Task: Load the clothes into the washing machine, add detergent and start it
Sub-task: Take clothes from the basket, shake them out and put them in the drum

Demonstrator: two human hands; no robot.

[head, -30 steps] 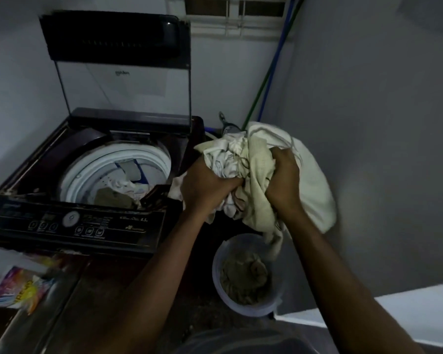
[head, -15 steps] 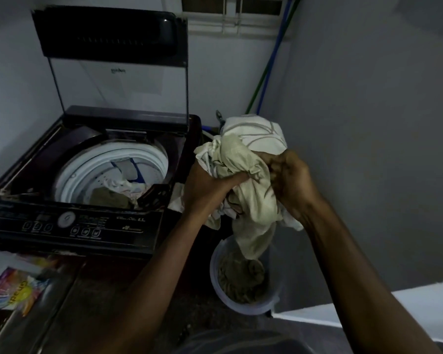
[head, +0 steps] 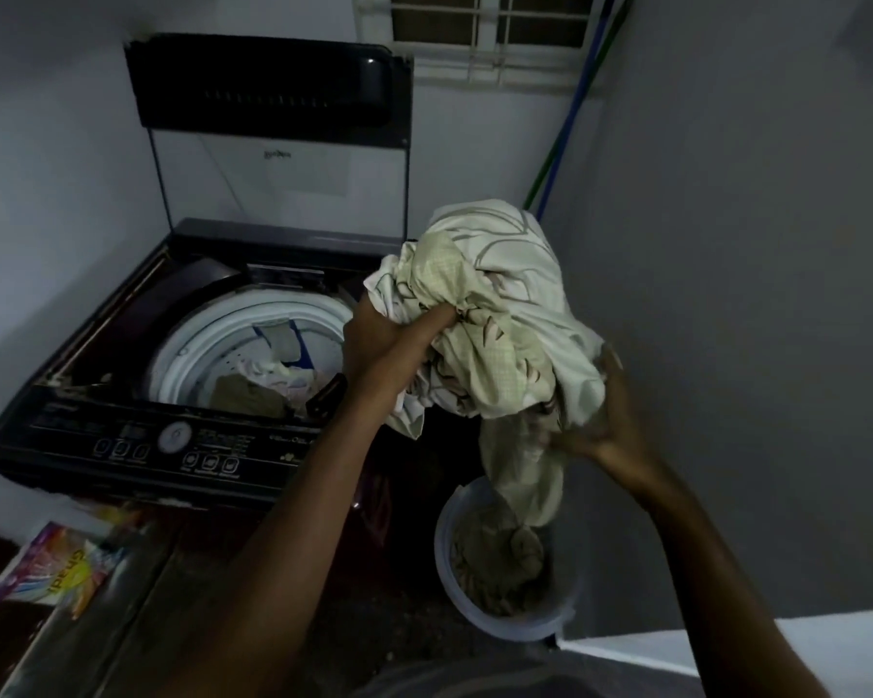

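The room came through dim and murky. What daylight there was entered weakly at the barred window [head: 485, 37] up top, and the grey walls soaked it up. The pale cloth bundle [head: 500, 314] was the brightest patch I had; the floor [head: 374, 612] below it sank almost to black. A small glint sat on the glossy lid [head: 369, 63] of the washing machine [head: 122, 445]. Motion blur smeared the right hand [head: 606, 420] against the cloth, while the left hand [head: 389, 340] read sharper. The wide lens bowed the walls, and the detergent packet [head: 56, 566] in the corner looked soft and grainy.
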